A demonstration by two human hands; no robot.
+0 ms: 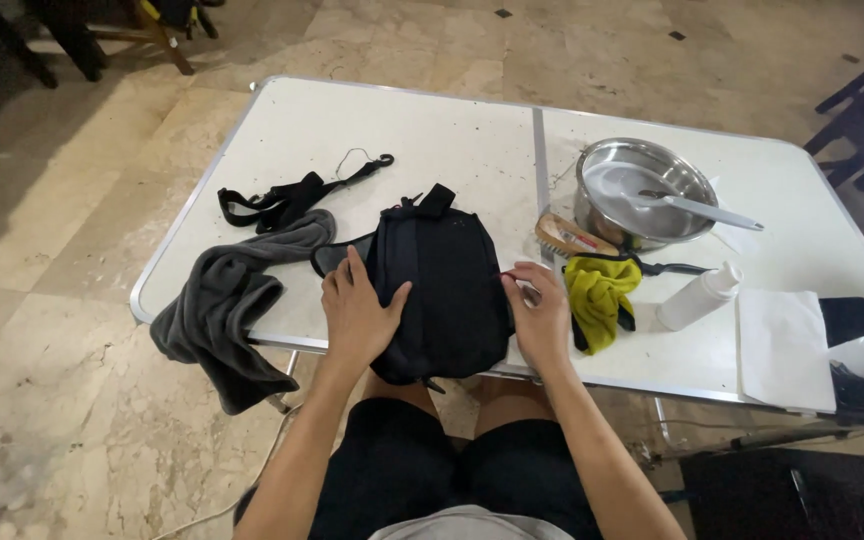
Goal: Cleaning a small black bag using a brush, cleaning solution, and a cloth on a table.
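Lying with its long axis running away from the person, top loop pointing to the far edge, a black fabric backpack (442, 285) is resting on the white folding surface (432, 130). The left hand (357, 310) is pressing flat on it, fingers spread, while the right hand (540, 318) is pinching something small and red at its side, beside a matte grey fleece cloth (222, 310).

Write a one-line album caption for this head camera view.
Seated person's left hand presses a black bag on a white folding table while the right hand pinches its edge.
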